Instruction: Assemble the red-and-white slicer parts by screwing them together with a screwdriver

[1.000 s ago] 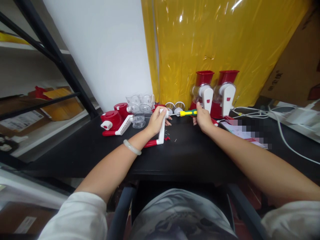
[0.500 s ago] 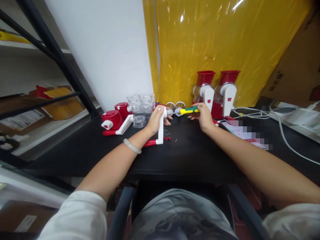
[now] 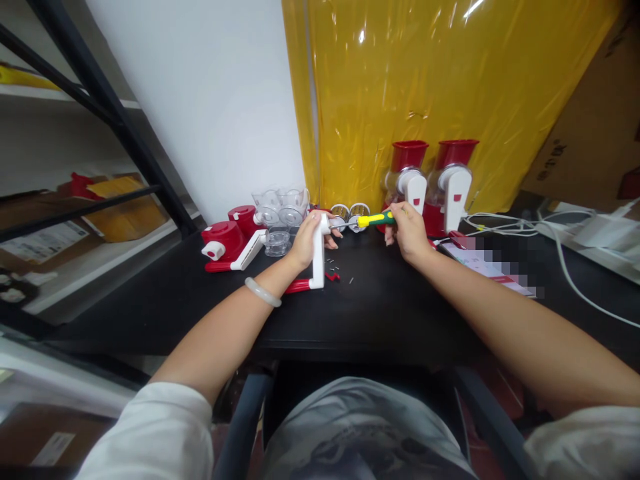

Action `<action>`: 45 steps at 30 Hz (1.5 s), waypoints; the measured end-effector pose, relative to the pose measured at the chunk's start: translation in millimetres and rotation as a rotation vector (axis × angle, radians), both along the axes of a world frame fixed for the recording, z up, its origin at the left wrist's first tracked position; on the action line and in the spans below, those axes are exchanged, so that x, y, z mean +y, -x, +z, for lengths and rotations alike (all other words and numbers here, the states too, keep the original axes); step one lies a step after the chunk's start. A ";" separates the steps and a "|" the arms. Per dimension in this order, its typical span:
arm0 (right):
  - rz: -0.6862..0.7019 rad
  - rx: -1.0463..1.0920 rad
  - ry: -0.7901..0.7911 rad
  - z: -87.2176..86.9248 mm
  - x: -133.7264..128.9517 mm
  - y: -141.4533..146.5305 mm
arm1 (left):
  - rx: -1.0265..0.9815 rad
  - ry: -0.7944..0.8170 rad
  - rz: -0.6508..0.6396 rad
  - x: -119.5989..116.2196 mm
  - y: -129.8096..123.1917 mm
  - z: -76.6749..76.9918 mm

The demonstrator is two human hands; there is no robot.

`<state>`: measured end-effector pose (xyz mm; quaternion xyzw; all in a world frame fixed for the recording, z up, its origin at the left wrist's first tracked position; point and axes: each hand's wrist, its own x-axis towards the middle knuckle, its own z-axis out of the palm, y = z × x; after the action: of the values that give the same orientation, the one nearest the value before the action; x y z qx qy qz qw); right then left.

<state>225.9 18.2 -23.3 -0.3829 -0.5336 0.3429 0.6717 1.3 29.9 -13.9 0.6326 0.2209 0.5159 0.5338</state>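
My left hand (image 3: pixel 307 241) is wrapped round the top of a white crank handle (image 3: pixel 319 257), whose red grip (image 3: pixel 299 287) hangs low to the left. My right hand (image 3: pixel 407 230) holds a green and yellow screwdriver (image 3: pixel 376 219) level, its shaft pointing left to the top of the white crank. Where the tip meets the crank is too small to make out. Below the hands on the black table lie a small red piece (image 3: pixel 333 277) and several small screws (image 3: pixel 351 281). Two metal grater drums (image 3: pixel 359 212) stand behind the screwdriver.
Red bases (image 3: pixel 223 241) with another white crank (image 3: pixel 249 251) and clear plastic parts (image 3: pixel 280 207) sit at left. Two red and white graters (image 3: pixel 457 190) stand at back right. A phone (image 3: pixel 487 268) and white cables (image 3: pixel 565 250) lie at right. The black table (image 3: pixel 380 313) extends in front.
The top of the crank has tilted slightly left, opening a little more view of the screwdriver's shaft. My right fingers have shifted on the green handle, which looks turned.
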 end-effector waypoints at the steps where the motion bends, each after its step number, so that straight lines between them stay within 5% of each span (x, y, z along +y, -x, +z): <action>1: -0.012 -0.018 0.000 0.5 -1.2 0.3 | -0.001 0.003 -0.001 0.1 0.1 0.0; 33: -0.005 -0.006 -0.006 -1.8 0.0 3.4 | 0.004 0.022 0.001 4.3 1.1 -0.3; 45: -0.157 -0.075 0.070 -7.0 9.3 -2.7 | 0.042 -0.039 0.003 1.1 -2.9 -1.8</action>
<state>228.6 27.5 -30.3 -0.4591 -0.5144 0.2932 0.6623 4.2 31.0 -15.7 0.6533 0.2230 0.5074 0.5158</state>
